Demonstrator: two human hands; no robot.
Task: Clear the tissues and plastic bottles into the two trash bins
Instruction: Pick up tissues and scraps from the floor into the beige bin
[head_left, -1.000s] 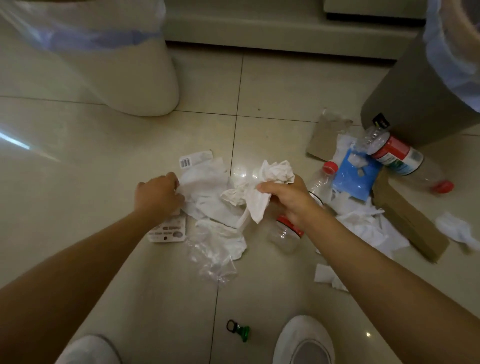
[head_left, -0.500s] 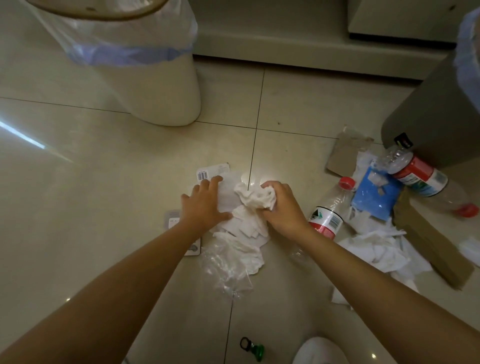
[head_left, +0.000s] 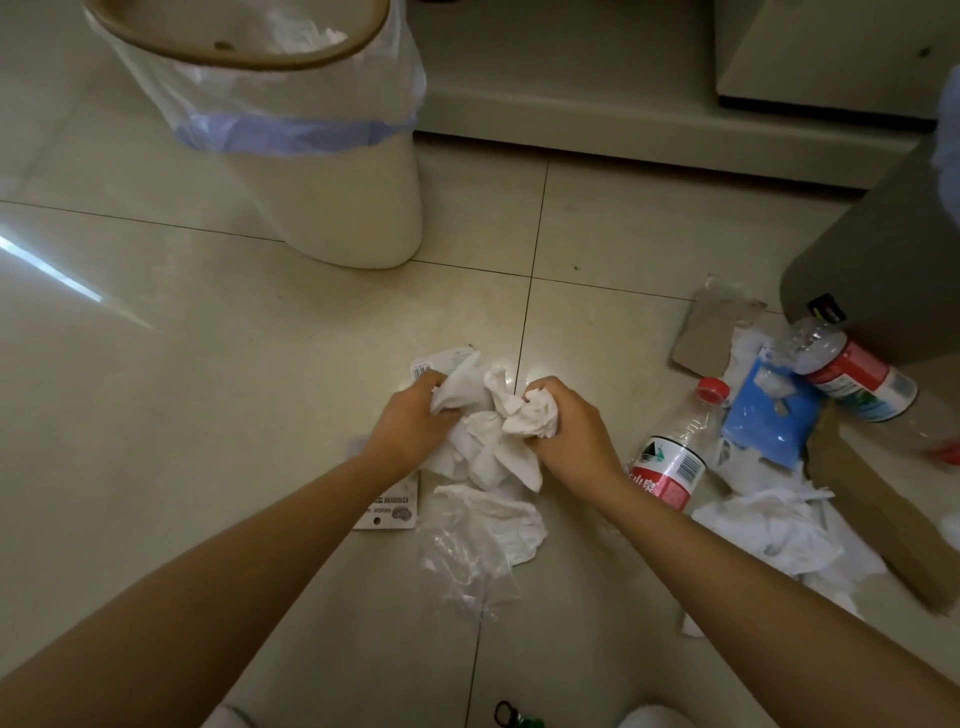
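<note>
Tiled floor (head_left: 208, 415): L hand (head_left: 408, 428) + R hand (head_left: 569, 434) grip tissues (head_left: 488, 436).

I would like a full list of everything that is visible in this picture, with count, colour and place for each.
white trash bin: 1, cream with clear liner, far left
grey trash bin: 1, grey, far right, partly out of frame
tissues in the hands: 1 bunch, white, centre
loose tissues: 1 pile, white, floor at right
plastic bottles: 2 plain, clear with red labels, right
clear plastic wrap: 1, transparent, below the hands
cardboard pieces: 2, brown, right
blue packet: 1, between the bottles
printed cards: 2, white, by left hand
green item: 1, bottom edge
floor: beige tiles
left hand: grips tissues
right hand: grips tissues
</note>
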